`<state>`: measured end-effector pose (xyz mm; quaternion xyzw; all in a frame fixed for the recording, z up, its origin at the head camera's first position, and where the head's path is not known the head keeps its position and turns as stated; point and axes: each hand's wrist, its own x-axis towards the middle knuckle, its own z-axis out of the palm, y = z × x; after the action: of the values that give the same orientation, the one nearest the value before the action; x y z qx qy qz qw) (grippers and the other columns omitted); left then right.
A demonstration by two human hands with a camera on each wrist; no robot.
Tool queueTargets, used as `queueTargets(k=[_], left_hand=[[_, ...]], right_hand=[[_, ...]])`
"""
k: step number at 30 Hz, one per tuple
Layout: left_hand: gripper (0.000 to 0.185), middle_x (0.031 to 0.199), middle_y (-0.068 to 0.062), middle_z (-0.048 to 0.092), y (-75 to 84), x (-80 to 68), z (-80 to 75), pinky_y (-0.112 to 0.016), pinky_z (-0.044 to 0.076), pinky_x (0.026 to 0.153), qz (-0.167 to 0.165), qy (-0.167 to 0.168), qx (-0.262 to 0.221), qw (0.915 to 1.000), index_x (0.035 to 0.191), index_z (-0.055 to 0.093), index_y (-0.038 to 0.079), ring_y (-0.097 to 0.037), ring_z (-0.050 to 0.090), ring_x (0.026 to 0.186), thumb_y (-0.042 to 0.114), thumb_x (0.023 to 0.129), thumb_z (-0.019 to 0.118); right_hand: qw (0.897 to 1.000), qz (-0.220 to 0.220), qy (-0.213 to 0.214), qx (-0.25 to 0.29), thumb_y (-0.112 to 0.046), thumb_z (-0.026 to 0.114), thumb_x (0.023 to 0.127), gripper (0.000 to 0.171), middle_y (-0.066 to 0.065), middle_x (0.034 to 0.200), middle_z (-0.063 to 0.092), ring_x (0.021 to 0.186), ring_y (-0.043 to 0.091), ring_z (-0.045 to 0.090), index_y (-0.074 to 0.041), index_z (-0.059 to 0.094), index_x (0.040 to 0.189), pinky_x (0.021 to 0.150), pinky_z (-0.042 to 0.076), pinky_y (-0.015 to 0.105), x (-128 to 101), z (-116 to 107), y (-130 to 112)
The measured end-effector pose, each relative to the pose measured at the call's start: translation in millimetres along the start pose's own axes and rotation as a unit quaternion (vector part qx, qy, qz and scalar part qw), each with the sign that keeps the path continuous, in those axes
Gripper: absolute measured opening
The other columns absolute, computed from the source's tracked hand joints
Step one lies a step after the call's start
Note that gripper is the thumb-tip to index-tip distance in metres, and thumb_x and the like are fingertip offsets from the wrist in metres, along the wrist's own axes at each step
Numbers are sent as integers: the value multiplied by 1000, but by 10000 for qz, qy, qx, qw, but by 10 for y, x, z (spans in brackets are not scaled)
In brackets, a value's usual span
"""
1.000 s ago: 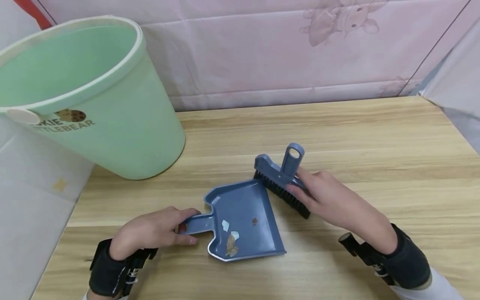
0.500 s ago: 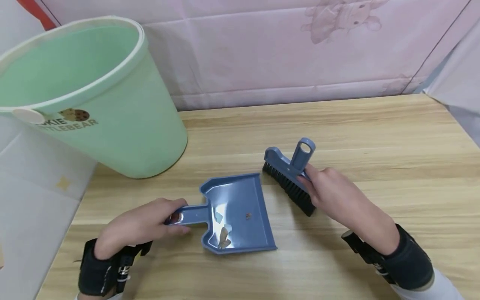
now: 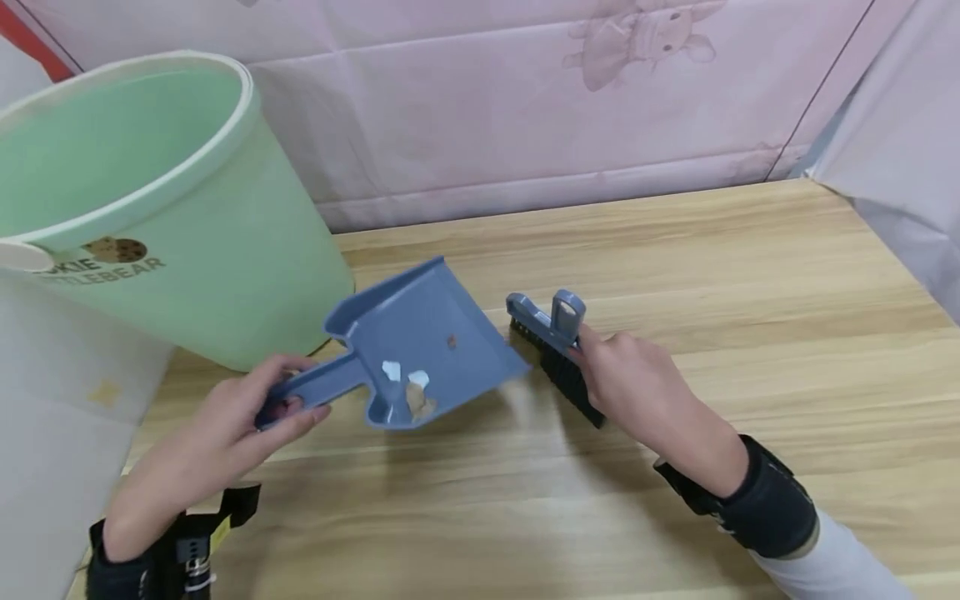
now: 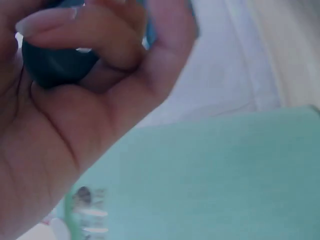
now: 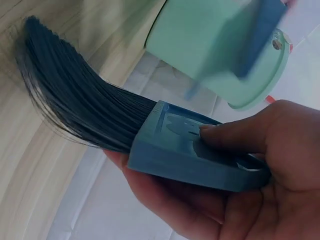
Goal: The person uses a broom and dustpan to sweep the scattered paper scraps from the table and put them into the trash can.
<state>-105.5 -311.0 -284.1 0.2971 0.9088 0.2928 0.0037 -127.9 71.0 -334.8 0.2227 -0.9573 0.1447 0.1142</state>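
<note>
My left hand grips the handle of a blue dustpan, which is lifted off the table and tilted, its shadow falling below. On the pan lie two pale blue scraps, a crumpled tan scrap and a small brown bit. The left wrist view shows the fingers curled round the dark handle. To the right, my right hand holds a blue hand brush with black bristles. In the right wrist view the thumb presses on the brush body, with fingers beneath it.
A tall mint-green bin stands at the table's left, just behind the dustpan, its open mouth high up. Light wood table spreads beneath both hands. A pink printed cloth hangs along the back edge.
The dustpan has risen off the table, turned and moved up-left toward the bin with the scraps still on it. The brush has drawn apart from the pan, its bristles still near the table.
</note>
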Motion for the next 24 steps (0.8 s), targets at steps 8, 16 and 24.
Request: queueTargets(k=[8,16,24], left_hand=[[41,73,10,56,201,75,-171,-20,31,47,-174,2151,348,9758,115,62,2,-3,43,52,-5,77,76],[39,76,8,57,300,211,-174,-14,35,57,-17,3091,35,9510,115,63,-5,-3,46,62,-8,77,74],[44,82,-8,58,206,359,-491,-13,31,61,70,3275,1424,9340,120,61,-4,3,40,66,8,81,77]], right_hand=[[9999,103,42,-93,-9,63,93,12,0,48,37,39,12,39,-3,53,89,34,34,28,71,58,36],[9992,246,-46,-326,-10,64,92,12,0,50,38,39,11,38,-1,55,91,35,32,25,65,134,30],[9985,330,119,-430,-10,64,92,13,2,51,39,40,14,41,-1,55,90,35,35,27,90,203,21]])
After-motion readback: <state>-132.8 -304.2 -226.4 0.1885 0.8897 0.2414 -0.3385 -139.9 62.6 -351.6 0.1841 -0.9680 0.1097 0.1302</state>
